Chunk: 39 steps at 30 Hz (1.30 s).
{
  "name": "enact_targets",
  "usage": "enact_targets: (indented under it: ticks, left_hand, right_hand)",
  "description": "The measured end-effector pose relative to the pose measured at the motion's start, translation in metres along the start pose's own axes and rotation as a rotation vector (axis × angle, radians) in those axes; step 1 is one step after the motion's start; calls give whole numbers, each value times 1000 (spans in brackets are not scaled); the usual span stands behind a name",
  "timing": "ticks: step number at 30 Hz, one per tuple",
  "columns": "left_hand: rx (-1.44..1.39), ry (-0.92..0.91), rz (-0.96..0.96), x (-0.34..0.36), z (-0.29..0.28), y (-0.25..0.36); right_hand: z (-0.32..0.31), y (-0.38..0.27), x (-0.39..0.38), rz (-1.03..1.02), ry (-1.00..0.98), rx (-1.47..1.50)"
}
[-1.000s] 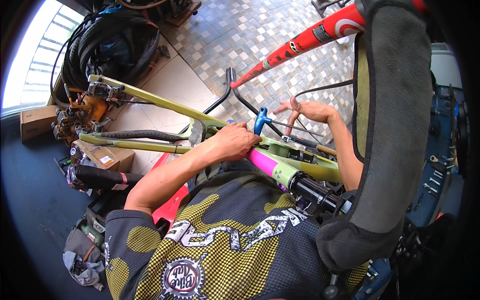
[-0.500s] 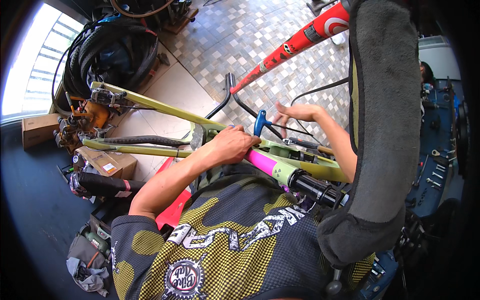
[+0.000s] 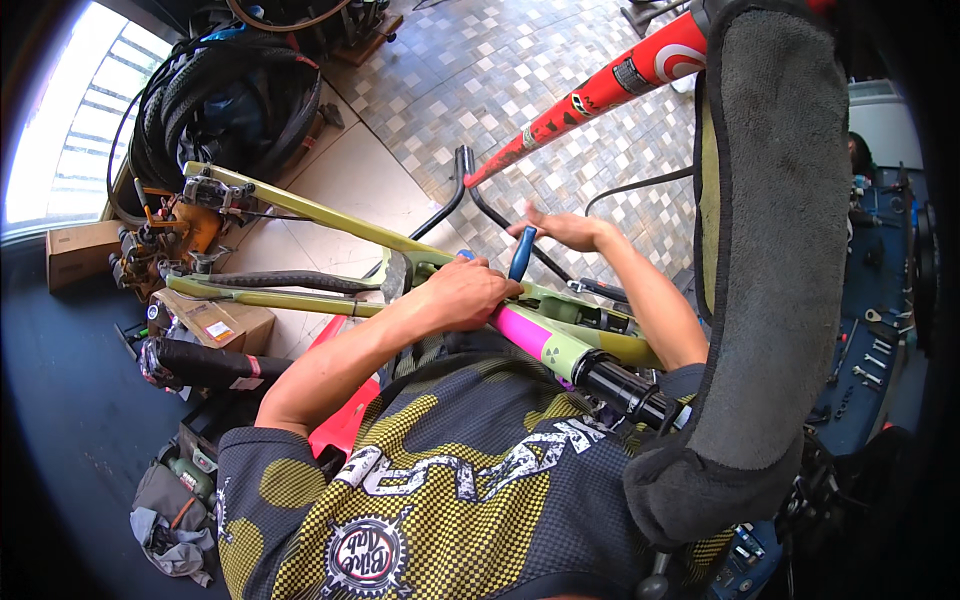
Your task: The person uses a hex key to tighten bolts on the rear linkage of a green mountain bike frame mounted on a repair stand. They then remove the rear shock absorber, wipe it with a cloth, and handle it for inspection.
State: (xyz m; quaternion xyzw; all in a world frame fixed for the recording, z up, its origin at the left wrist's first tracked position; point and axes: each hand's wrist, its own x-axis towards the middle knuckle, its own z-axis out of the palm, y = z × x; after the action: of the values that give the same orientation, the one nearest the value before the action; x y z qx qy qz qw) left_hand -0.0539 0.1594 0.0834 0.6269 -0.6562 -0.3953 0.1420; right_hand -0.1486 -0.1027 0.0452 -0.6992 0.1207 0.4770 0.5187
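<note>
At the bottom of the frame the person's own shirt [image 3: 440, 500] fills the foreground, a knit jersey in black and yellow-green check with a round printed badge, and it hides whatever lies below the chest. To the right a thick grey padded bar [image 3: 770, 260], rough and fuzzy like worn foam, rises from lower right to the top edge and blocks the view of the blue tool board [image 3: 880, 330] behind it, where only small metal tools can be made out. Just above the shirt, centre frame, lies the olive-green bike frame [image 3: 300, 210], smooth painted tubes running from the centre up to the upper left, with a pink and pale-green shock [image 3: 545, 340] ending in a glossy black cylinder. The left hand [image 3: 465, 295] rests curled over the frame at centre, fingers closed down on the tube beside the pink part; what is under the palm is hidden. The right hand [image 3: 565, 230], slightly farther and a little blurred, sits just beside the blue-handled tool [image 3: 522, 252] that stands upright from the frame; its fingers are spread fairly wide, and whether they touch the handle I cannot tell. At left sit a cardboard box [image 3: 215, 322] and a black cylinder part. Farther up, a red frame tube [image 3: 600, 95] slants across the small-tiled floor [image 3: 470, 70], and black tyres [image 3: 215, 110] pile in the upper left beside bright windows.
</note>
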Motion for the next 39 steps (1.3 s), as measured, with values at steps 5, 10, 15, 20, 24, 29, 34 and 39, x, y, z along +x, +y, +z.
enact_targets:
  ticks: [5, 10, 15, 20, 24, 29, 34, 39]
  left_hand:
    - [6, 179, 60, 3, 21, -11]
    - [22, 69, 0, 1, 8, -3]
    - [-26, -5, -23, -1, -4, 5]
    - [16, 141, 27, 0, 14, -4]
    - [-18, 126, 2, -4, 4, 2]
    - [-17, -5, 0, -1, -13, 11]
    - [-119, 213, 62, -27, -24, 7]
    - [95, 641, -348, -106, -94, -34]
  right_hand:
    - [-17, -1, -68, 1, -42, -132]
    - [-26, -63, -34, -264, -11, -158]
    - [-6, -23, 22, -74, -16, -125]
    - [-16, 1, -58, 76, -28, -122]
    - [-23, -54, -71, -247, -49, -272]
    - [-8, -52, 13, -242, -5, -138]
    - [-7, 32, -17, 20, -27, -65]
    - [-15, -19, -91, -107, -4, -296]
